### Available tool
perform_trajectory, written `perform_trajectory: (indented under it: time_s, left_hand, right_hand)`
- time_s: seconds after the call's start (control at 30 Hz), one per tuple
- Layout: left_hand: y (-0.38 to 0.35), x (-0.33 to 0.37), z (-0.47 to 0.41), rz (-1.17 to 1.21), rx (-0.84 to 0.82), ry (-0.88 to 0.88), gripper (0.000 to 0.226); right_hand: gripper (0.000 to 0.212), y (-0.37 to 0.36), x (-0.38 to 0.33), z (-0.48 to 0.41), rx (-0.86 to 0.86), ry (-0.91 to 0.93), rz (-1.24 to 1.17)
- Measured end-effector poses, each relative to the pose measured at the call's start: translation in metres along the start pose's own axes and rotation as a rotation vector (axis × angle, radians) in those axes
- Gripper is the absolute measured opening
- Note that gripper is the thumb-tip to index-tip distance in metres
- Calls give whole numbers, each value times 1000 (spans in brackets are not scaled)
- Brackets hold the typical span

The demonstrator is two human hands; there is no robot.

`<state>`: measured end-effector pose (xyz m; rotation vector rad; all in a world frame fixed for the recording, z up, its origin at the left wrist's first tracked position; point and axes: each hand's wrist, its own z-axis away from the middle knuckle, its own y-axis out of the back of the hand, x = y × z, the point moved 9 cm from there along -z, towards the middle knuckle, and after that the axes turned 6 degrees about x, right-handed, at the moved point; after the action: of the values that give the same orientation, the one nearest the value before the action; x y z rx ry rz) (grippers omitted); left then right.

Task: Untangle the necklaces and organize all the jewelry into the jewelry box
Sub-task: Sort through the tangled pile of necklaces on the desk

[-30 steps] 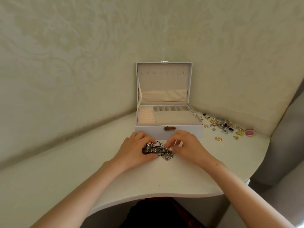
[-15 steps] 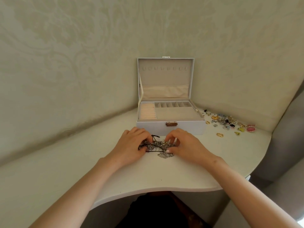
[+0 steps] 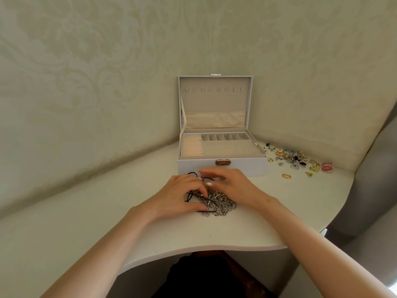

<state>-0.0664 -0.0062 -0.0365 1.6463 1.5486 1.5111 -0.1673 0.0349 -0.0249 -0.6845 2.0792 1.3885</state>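
Observation:
A tangled heap of silver necklaces and black cords [image 3: 217, 203] lies on the white table [image 3: 86, 229], just in front of the open white jewelry box [image 3: 242, 167]. My left hand [image 3: 178, 196] rests on the heap's left side, its fingers pinching a black cord. My right hand [image 3: 232, 188] lies over the heap's upper right, fingertips meeting the left hand's at a small pale bead. The box shows ring rolls at the left, small slots along the back and a wide tray; its compartments hold nothing visible.
A scatter of small jewelry [image 3: 298, 160] lies to the right of the box: gold rings, coloured charms, a pink round piece [image 3: 326, 168] and a gold oval ring [image 3: 286, 176]. Patterned wall stands close behind. The table's curved front edge runs near my body.
Both hands have shifted on the heap. A black cord loop now stands out above the left hand, and the fingertips have met higher up, nearer the box front.

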Motion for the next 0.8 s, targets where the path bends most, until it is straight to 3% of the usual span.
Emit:
perform_trajectory:
  time_s: [0.1,0.17,0.23,0.27,0.37,0.43,0.53,0.8]
  left_hand:
    - [8,5,0,107,113,-27,28]
    - [36,-6,2,257,411,86,8]
    - [66,-26,10,191,701,251,18]
    - [71,-36,10,125,728,328,31]
    - [54,-56,-5,163,516,425,62]
    - [41,-57,-12,244,446,401,49]
    - [41,-57,-14,232,501,373,30]
    - [37,-74,-51,190,441,425,33]
  right_hand:
    - [37,-5,-6,-13,30,-21,-166]
    - [27,7,-3,-15,180,-44,-207]
    - [17,28,5,-9,363,-101,-187]
    - [14,40,11,-4,449,-135,-163]
    - [24,87,33,10,654,-218,73]
    - [30,110,54,16,666,-306,222]
    - [26,120,78,23,648,-381,269]
    - [25,123,94,12,703,-399,170]
